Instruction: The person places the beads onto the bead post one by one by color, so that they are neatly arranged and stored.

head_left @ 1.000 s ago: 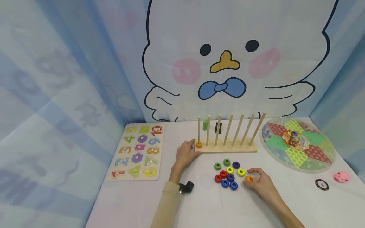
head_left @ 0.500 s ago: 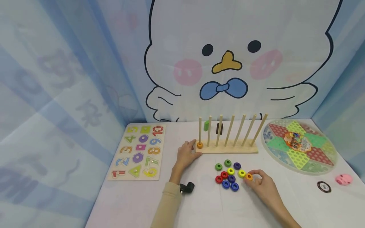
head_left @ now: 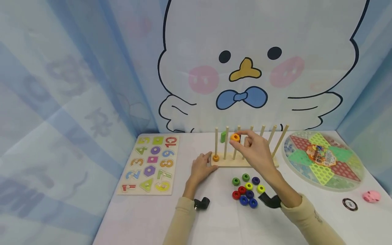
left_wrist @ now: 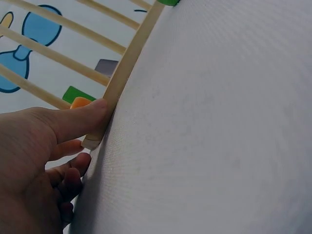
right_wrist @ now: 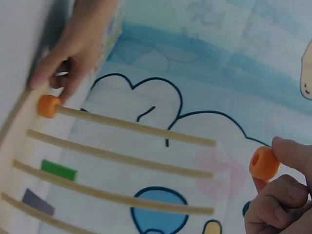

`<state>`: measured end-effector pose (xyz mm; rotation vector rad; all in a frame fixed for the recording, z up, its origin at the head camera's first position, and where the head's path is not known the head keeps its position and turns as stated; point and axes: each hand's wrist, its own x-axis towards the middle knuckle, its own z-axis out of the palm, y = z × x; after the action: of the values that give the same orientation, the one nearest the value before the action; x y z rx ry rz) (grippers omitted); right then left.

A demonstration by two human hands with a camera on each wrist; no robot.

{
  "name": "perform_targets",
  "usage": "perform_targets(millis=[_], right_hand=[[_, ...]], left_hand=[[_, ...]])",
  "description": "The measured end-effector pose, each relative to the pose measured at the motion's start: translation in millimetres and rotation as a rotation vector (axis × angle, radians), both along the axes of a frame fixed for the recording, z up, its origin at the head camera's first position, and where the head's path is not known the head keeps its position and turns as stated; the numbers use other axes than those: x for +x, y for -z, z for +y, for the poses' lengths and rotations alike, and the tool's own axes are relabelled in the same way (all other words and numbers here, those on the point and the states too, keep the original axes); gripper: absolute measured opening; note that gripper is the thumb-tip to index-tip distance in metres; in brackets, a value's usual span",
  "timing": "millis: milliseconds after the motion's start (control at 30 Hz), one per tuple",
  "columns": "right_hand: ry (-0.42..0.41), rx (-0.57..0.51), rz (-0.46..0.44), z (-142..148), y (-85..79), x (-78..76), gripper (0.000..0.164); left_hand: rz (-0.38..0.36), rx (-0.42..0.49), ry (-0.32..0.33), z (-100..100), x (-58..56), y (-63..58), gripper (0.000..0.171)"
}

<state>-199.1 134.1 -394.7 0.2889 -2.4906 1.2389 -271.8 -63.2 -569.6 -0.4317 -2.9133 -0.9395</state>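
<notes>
My right hand (head_left: 257, 149) pinches an orange ring (head_left: 235, 137) between thumb and forefinger, raised in front of the pegs; in the right wrist view this ring (right_wrist: 264, 163) is apart from every peg tip. The wooden peg stand (head_left: 226, 163) has several upright pegs. Another orange ring (head_left: 215, 158) sits at the bottom of its leftmost peg. With thumb and fingers, my left hand (head_left: 200, 169) grips the stand's left end; the left wrist view shows the thumb on the base (left_wrist: 119, 80). Several loose green, yellow, red and blue rings (head_left: 249, 194) lie in front of the stand.
A number puzzle board (head_left: 150, 166) lies left, and a round Chinese checkers board (head_left: 323, 160) lies right. Near the right edge are a pink pig (head_left: 371, 196) and a round chip (head_left: 350, 204). A green block (head_left: 223, 137) stands behind the pegs.
My right hand has lifted the orange ring from beside the loose rings and carried it up and left to the pegs. The left hand stays on the stand's end.
</notes>
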Motion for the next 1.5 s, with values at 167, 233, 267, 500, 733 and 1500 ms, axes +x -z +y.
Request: perform_targets(millis=[167,233,267,500,733,1500], right_hand=[[-0.019,0.047,0.037,-24.0,-15.4,-29.8,0.041],[-0.018,0.069,0.030,-30.0,-14.4,-39.9,0.041],[-0.017,0.078,0.022,-32.0,-13.3,-43.8,0.041],[-0.050,0.124,-0.048,-35.6,-7.4,-55.7,0.039],[-0.044,-0.022,-0.036,-18.1,0.6,-45.8,0.039],[0.054,-0.085,-0.600,89.8,130.7,45.7,0.045]], left_hand=[[0.010,-0.001,0.010,3.0,2.3,4.5,0.070],[0.003,0.008,0.010,3.9,3.2,4.6,0.070],[-0.004,0.010,0.009,4.5,3.4,4.5,0.070],[-0.025,0.007,0.018,7.4,2.4,3.2,0.069],[-0.001,-0.027,0.012,7.2,0.5,2.1,0.069],[-0.016,-0.032,-0.008,2.2,-2.8,-0.5,0.068]])
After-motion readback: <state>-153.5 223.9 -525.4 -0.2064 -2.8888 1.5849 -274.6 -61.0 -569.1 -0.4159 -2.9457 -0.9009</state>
